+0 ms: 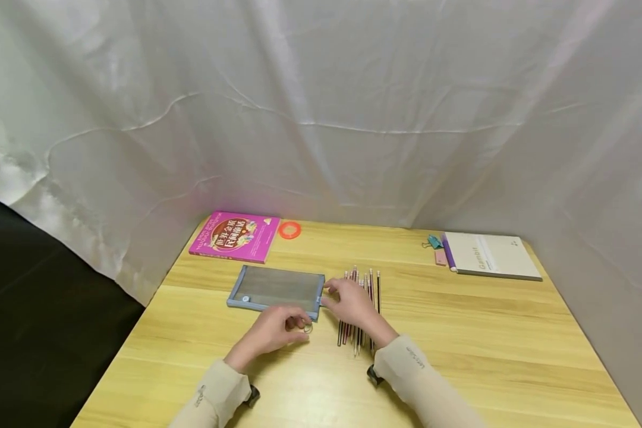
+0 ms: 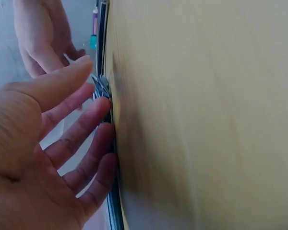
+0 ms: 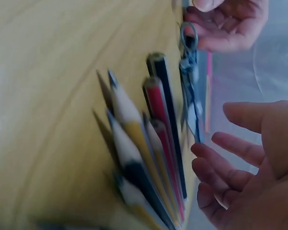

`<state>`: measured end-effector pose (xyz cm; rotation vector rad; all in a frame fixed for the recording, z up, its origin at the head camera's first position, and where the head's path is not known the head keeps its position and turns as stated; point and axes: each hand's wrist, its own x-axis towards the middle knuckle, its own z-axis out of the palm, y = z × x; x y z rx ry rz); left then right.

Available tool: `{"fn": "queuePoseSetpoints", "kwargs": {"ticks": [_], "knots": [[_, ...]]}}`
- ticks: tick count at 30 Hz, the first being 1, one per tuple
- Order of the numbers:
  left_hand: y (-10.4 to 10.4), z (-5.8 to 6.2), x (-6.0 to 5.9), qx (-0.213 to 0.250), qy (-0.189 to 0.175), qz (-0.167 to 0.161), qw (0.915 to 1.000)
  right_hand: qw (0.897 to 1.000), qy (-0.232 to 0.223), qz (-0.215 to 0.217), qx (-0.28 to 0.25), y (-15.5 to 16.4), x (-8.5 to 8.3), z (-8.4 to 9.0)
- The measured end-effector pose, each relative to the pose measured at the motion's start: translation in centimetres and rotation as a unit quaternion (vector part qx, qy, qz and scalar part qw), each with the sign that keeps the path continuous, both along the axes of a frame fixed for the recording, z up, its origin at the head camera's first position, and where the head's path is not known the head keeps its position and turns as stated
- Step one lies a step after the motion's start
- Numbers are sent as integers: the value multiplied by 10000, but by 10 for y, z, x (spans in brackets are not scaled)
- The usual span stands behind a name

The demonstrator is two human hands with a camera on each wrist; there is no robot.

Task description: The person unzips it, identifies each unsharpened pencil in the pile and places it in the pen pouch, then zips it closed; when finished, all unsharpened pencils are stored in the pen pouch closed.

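Observation:
A grey mesh zip pouch (image 1: 275,288) lies flat on the wooden table (image 1: 487,333). My left hand (image 1: 291,326) rests at the pouch's near right corner. Its fingers (image 2: 98,124) are fairly straight and touch the pouch edge beside the zipper pull ring (image 1: 307,327) (image 2: 102,87) (image 3: 188,36). My right hand (image 1: 334,294) is at the pouch's right end, its fingers (image 3: 221,165) relaxed and holding nothing. Under and beside it lies a row of several coloured pencils (image 1: 371,291) (image 3: 134,134).
A pink book (image 1: 235,236) and an orange ring (image 1: 289,229) lie at the back left. At the back right are a white notebook (image 1: 489,254), a purple pen (image 1: 448,254), a pink eraser (image 1: 441,257) and a teal clip (image 1: 434,241). White cloth hangs round the table.

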<state>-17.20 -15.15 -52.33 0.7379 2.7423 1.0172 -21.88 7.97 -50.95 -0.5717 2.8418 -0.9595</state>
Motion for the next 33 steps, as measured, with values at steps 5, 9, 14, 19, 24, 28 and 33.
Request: {"fn": "queuePoseSetpoints", "kwargs": {"ticks": [5,9,14,19,24,28,33], "knots": [[1,-4,-2,220,-102,-129,9996,9999,-119,74,60,-10,0,-5],[2,-7,-2,298,-112,-139,9994,9999,-120,41,48,-16,-2,-6],[6,-9,-3,472,-288,-50,9985,9996,-252,-115,-49,-22,-3,-8],[8,-10,-3,574,-370,54,9977,9988,-406,-202,-188,-26,-4,-10],[11,-10,-3,465,-204,124,9986,9982,-389,-300,-339,-27,-6,-11],[16,-9,-3,399,-64,242,9989,9970,-439,-395,-496,-27,-8,-11],[15,-9,-3,439,-219,419,9979,9947,-545,-409,-772,-25,-10,-10]]}}
